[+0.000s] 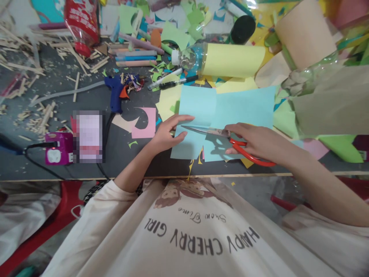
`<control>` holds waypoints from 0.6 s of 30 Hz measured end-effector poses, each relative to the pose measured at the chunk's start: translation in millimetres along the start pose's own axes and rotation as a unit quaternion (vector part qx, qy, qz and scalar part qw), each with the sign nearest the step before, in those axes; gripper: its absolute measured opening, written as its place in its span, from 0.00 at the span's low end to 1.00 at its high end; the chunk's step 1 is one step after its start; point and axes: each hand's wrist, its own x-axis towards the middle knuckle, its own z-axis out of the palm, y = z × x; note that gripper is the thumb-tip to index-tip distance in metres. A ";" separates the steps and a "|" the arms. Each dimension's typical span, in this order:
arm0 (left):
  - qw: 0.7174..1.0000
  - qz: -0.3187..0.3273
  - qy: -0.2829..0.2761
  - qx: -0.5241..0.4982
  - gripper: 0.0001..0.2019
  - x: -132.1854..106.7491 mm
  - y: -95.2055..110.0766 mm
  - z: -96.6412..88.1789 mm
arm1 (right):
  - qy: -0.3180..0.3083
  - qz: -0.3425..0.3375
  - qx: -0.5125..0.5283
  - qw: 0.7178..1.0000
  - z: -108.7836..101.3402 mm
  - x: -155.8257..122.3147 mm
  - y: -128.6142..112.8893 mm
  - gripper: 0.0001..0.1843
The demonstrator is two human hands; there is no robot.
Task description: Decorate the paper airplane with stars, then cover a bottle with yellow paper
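Observation:
My right hand [252,138] is closed around red-handled scissors [248,154]. Their metal blades look nearly closed and point left across a light blue sheet of paper [245,107]. A gap or cut shows at the sheet's near edge, below the blades. At the sheet's left side is my left hand [167,132], fingers apart and nothing held, with the thumb and forefinger on either side of the scissor tips. Whether its fingertips touch the paper I cannot tell. Thin yellow and pink scraps [201,156] lie at the near edge.
A bottle wrapped in yellow paper [233,59] lies behind the sheet, near several markers [135,57]. Left are a blue glue gun [115,90], pink paper offcuts [147,123], a purple box-shaped item [57,148], wood sticks [46,115] and a red-labelled bottle [82,23]. Brown paper [331,100] lies right.

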 end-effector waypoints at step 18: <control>1.000 0.002 -0.017 -0.002 0.22 -0.6 -2.2 -1.5 | -0.043 0.024 0.031 0.998 -1.2 0.3 0.3 0.36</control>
